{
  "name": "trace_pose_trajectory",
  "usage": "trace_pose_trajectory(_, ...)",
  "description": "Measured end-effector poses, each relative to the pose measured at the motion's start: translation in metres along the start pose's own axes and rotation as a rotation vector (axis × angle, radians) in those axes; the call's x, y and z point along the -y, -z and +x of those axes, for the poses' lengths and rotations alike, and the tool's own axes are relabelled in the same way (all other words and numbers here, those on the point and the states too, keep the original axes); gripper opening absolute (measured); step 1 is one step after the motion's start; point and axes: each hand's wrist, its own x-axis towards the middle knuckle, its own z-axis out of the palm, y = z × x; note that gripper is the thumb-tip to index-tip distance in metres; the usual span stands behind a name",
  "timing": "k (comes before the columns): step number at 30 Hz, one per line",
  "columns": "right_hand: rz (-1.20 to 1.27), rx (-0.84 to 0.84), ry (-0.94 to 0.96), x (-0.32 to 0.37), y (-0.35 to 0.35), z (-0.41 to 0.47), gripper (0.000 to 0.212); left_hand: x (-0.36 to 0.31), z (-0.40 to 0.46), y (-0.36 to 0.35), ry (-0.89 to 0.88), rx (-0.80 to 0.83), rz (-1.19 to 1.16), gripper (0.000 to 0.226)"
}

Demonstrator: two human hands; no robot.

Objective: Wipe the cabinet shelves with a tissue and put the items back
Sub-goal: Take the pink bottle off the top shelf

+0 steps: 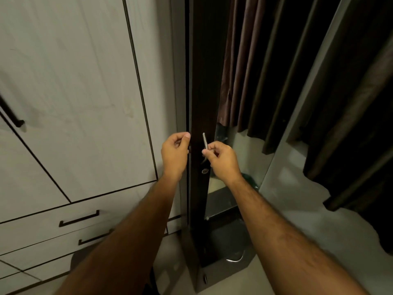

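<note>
Head view, mid-frame: right hand (223, 159) pinches the metal door handle (204, 141); left hand (174, 153) fingers curled at the dark cabinet door (203, 86) edge. I see no tissue, shelves hidden. Risk: pinch slips off handle, or door edge nips L fingers.

Home bedroom: white wardrobe doors (74, 92) w/ drawers (63, 226), dark curtains (276, 71), tiled floor (234, 279).
</note>
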Motion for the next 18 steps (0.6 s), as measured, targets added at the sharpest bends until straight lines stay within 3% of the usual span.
trace_pose_trajectory(8, 0.02, 0.03, 0.023, -0.005, 0.019, -0.018, 0.009, -0.006, -0.028, -0.005, 0.01, 0.02, 0.006, 0.016)
trace_pose_trajectory(18, 0.102, 0.131, 0.033, -0.021, 0.063, -0.053, 0.01, -0.013, -0.093, -0.027, 0.019, -0.07, 0.003, 0.023)
